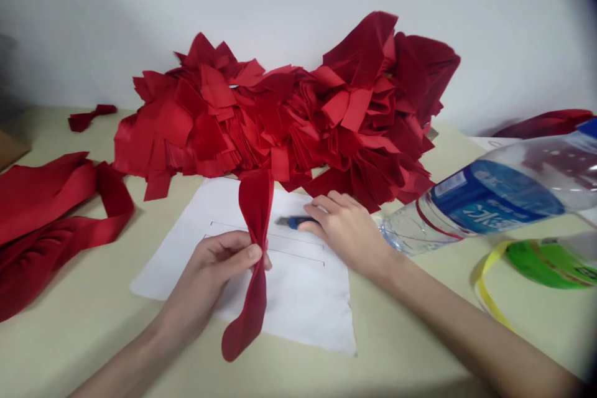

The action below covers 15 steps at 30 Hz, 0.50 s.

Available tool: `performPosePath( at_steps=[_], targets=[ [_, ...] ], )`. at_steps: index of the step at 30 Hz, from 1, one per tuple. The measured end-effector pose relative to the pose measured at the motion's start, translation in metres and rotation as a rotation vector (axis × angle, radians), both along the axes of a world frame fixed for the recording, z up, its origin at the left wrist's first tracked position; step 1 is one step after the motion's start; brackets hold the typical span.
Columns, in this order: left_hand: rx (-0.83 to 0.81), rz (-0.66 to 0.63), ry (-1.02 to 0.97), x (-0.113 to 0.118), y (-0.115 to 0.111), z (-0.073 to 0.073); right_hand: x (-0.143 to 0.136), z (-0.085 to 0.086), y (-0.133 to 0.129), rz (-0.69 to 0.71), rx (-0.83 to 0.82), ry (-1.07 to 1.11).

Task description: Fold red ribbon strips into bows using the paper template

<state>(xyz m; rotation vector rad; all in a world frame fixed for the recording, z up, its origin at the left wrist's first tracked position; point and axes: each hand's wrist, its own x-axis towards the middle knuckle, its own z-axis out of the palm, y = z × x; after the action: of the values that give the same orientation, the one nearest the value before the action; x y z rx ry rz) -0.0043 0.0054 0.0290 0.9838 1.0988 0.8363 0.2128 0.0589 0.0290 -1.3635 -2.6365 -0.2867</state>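
My left hand pinches a red velvet ribbon strip at its gathered middle, one end pointing up and the other hanging down towards me. Below it lies a white sheet of paper with ruled black lines. Over the sheet's right side, my right hand closes around a blue utility knife, whose tip points left towards the ribbon. Most of the knife's handle is hidden under the fingers.
A big heap of red ribbon pieces stands against the wall. Long red ribbon lies at left, near a small red bow. On the right are a plastic water bottle, a green-labelled container and a yellow strip.
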Motion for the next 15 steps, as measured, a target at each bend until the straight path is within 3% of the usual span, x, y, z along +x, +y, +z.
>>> performPosePath(
  at_steps=[3, 7, 12, 15],
  targets=[
    [-0.010, -0.009, -0.005, 0.003, 0.000, -0.003, -0.010, 0.012, -0.012, 0.070, -0.114, 0.351],
    [0.024, -0.020, 0.028, 0.008, -0.002, -0.006, -0.026, 0.025, -0.030, 0.151, -0.560, 0.773],
    [0.002, -0.038, -0.042, 0.010, -0.004, -0.006, -0.029, 0.025, -0.036, 0.001, -0.679, 0.875],
    [-0.007, -0.044, -0.108, 0.010, -0.004, -0.005, -0.027, 0.025, -0.035, -0.002, -0.683, 0.862]
  ],
)
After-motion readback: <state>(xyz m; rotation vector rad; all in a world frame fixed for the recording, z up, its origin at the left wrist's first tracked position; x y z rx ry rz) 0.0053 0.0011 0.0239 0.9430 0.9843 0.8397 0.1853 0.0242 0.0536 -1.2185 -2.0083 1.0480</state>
